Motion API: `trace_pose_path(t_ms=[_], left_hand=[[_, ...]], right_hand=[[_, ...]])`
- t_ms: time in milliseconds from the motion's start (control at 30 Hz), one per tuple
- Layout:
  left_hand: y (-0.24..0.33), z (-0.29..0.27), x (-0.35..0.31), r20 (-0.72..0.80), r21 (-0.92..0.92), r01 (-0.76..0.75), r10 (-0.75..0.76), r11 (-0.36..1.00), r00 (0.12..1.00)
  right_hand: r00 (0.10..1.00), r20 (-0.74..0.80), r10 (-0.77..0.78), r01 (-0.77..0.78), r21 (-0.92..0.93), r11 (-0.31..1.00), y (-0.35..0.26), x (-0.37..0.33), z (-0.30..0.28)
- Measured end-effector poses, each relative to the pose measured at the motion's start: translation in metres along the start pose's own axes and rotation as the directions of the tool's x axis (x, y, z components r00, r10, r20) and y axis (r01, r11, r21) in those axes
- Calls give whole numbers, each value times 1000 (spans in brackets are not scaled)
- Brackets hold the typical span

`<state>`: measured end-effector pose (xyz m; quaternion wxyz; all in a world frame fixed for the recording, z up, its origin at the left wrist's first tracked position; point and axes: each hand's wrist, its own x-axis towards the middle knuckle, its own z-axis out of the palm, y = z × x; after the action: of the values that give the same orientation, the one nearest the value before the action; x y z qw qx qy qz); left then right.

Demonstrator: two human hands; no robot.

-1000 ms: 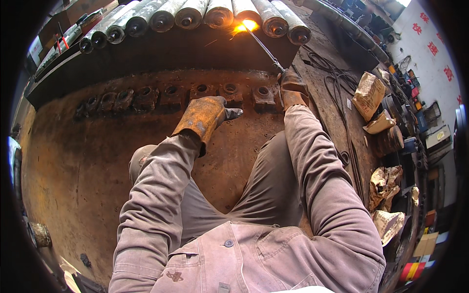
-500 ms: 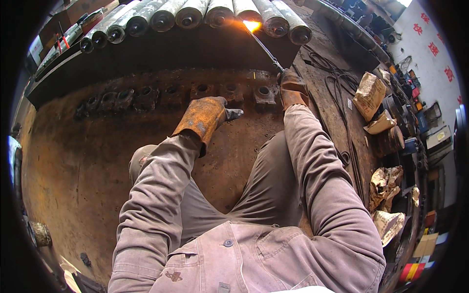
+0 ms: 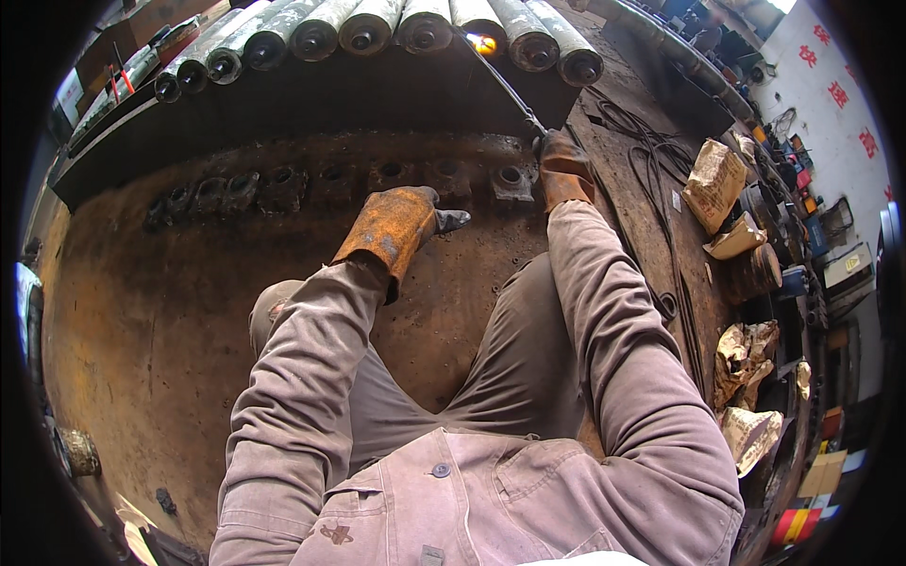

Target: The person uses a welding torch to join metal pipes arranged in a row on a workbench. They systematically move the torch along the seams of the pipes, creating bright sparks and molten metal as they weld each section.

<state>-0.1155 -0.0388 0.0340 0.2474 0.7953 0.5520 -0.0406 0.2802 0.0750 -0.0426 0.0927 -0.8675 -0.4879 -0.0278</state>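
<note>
In my right hand (image 3: 564,165), gloved and closed, is a long thin metal torch (image 3: 505,87) that slants up and left. Its tip reaches the row of rollers, where a bright orange-white glow (image 3: 483,43) burns at the end of one roller (image 3: 477,19). My left hand (image 3: 406,222) wears an orange-brown leather glove with dark fingers. It hovers or rests by the row of square metal blocks with round holes, with the thumb held out to the right and nothing visible in it. One such block (image 3: 511,182) lies just left of my right hand.
A dark metal beam or trough wall (image 3: 311,104) runs below the rollers. Black hoses (image 3: 651,141) coil on the floor at right, beside torn paper packages (image 3: 713,184) and a rusty spool (image 3: 755,274). My knees straddle the brown steel surface (image 3: 189,311).
The flame at the roller's end has shrunk to a smaller glow, and the torch tip has shifted slightly left and up. My left hand has not visibly moved.
</note>
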Motion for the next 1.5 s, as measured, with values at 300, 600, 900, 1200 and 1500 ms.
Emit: trace_pose_path(t_ms=[300,600,900,1200,1500], left_hand=[[0,6,14,2,30,5,-5,1000,1000],[1,8,16,6,-23,-3,3,1000,1000],[10,29,21,-120,-4,-88,87,996,989],[-8,32,28,-99,10,-15,16,1000,995],[-1,32,23,-28,17,23,-23,1000,999]], right_hand=[[999,-9,-44,45,8,999,-6,7,9],[1000,3,30,-29,362,932,3,-2,16],[917,364,-163,-392,899,-196,-43,-14,59],[799,441,-410,-596,675,-435,-64,-20,73],[812,452,-369,-582,673,-457,-60,-34,60]])
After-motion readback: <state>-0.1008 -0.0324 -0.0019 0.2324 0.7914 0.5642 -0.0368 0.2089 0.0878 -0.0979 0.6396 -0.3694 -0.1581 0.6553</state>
